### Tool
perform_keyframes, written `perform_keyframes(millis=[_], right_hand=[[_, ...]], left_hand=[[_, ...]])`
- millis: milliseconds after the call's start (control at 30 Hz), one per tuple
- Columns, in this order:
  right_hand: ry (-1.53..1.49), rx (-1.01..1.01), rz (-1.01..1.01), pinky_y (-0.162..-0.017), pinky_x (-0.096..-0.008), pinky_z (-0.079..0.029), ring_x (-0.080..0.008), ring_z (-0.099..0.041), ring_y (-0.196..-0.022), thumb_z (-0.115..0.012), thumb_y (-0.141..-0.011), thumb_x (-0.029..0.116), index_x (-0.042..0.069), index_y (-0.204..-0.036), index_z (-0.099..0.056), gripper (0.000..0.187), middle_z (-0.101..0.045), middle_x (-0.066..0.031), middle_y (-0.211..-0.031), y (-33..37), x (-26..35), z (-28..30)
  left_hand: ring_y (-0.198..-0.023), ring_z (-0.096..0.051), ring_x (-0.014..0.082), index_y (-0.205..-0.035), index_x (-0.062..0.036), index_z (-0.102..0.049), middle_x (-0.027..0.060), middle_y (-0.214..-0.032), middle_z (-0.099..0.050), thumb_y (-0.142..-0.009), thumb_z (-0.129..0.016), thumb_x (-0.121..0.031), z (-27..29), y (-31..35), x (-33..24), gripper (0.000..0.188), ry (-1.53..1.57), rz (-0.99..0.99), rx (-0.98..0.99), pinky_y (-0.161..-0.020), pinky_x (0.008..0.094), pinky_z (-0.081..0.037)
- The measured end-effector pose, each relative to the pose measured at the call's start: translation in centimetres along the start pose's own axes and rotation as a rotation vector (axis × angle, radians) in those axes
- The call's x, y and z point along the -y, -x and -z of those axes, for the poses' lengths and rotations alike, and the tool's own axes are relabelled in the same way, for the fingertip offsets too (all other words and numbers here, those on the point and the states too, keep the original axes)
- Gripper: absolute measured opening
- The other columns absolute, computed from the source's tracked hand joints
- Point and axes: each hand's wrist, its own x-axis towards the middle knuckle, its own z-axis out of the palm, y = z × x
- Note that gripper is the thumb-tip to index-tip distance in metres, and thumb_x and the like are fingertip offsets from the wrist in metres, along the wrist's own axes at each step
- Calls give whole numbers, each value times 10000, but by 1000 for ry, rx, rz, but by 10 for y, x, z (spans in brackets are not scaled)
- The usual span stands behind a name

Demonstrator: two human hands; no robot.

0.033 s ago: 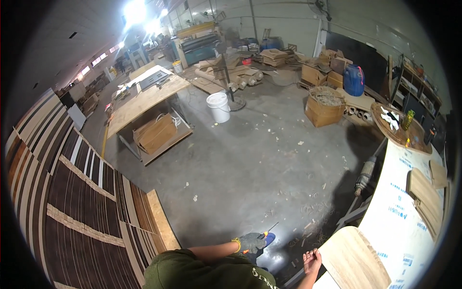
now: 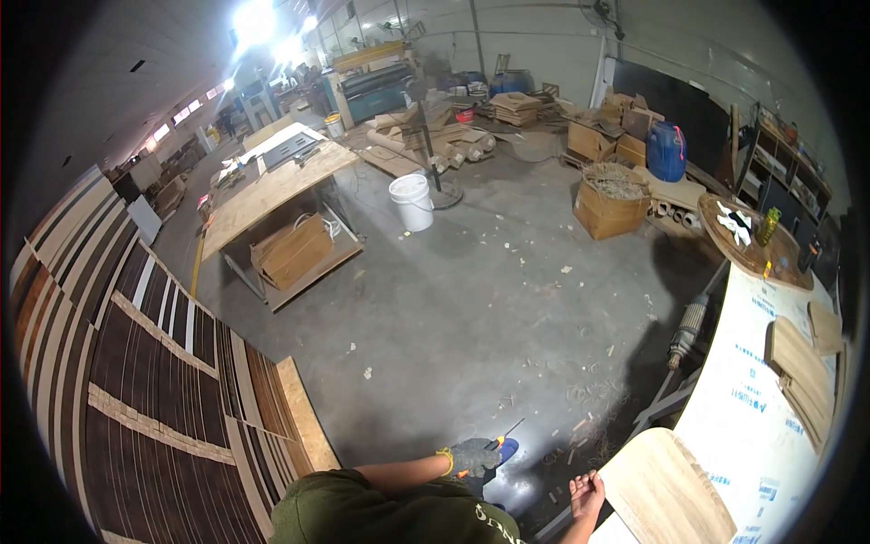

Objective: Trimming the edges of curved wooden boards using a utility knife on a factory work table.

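Observation:
My left hand (image 2: 474, 454), in a grey work glove with a yellow cuff, is closed around a slim hand tool (image 2: 501, 442) with a yellow-orange handle and a thin dark blade. Its exact kind is too small to tell. The blade points up and to the right, over the floor. My bare right hand (image 2: 587, 494) has its fingers curled at the left corner of a pale wood-grain board (image 2: 669, 485). That board has rounded corners and lies at the near end of the white-covered bench (image 2: 725, 422). Part of the right hand's grip is hidden.
More wooden boards (image 2: 802, 376) lie on the bench, with a brown tray-like top (image 2: 716, 238) at its far end. A cylindrical power tool (image 2: 691, 328) hangs beside it. Striped panels (image 2: 136, 381) stand left. A white bucket (image 2: 412, 204) and workbench (image 2: 272, 195) are ahead; shavings litter the floor.

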Motion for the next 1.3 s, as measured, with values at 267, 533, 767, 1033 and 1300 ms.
perform_keyframes(millis=[267, 533, 767, 1033, 1300], right_hand=[[43, -82, 0, -710, -371, -544, -181, -627, -743, -595, -895, 271, 139, -832, -588, 146, -595, 4, -713, 27, -14, 28], [63, -137, -23, -822, -416, -494, -226, -594, -815, -592, -897, 220, 108, -880, -592, 113, -604, -47, -782, 38, -13, 17], [83, -124, 33, -686, -372, -541, -184, -637, -720, -590, -904, 297, 153, -824, -595, 165, -606, 3, -686, 34, -15, 18], [84, -136, 36, -676, -368, -545, -183, -639, -715, -582, -910, 299, 150, -825, -601, 173, -609, 0, -689, 34, -13, 15], [91, -129, 52, -678, -369, -548, -182, -640, -723, -583, -908, 307, 153, -832, -603, 173, -602, 5, -691, 36, -16, 16]], left_hand=[[-519, -446, 101, -835, -110, -533, -24, -660, -469, -872, -633, -304, -16, 26, -20, 221, -119, -4, -91, -460, 265, -356], [-573, -504, 94, -986, -96, -587, -7, -788, -577, -872, -661, -311, -4, 30, -7, 255, -225, -7, -95, -490, 252, -383], [-627, -537, 97, -1053, -99, -599, -1, -856, -603, -879, -661, -292, 5, 36, 0, 267, -275, -45, -129, -533, 249, -432], [-660, -561, 100, -1094, -97, -603, -4, -892, -619, -881, -661, -268, 11, 38, 8, 280, -237, -127, -122, -570, 255, -459], [-681, -572, 101, -1112, -91, -600, -4, -895, -624, -876, -668, -253, 12, 37, 9, 294, -282, -105, -122, -591, 258, -472]])
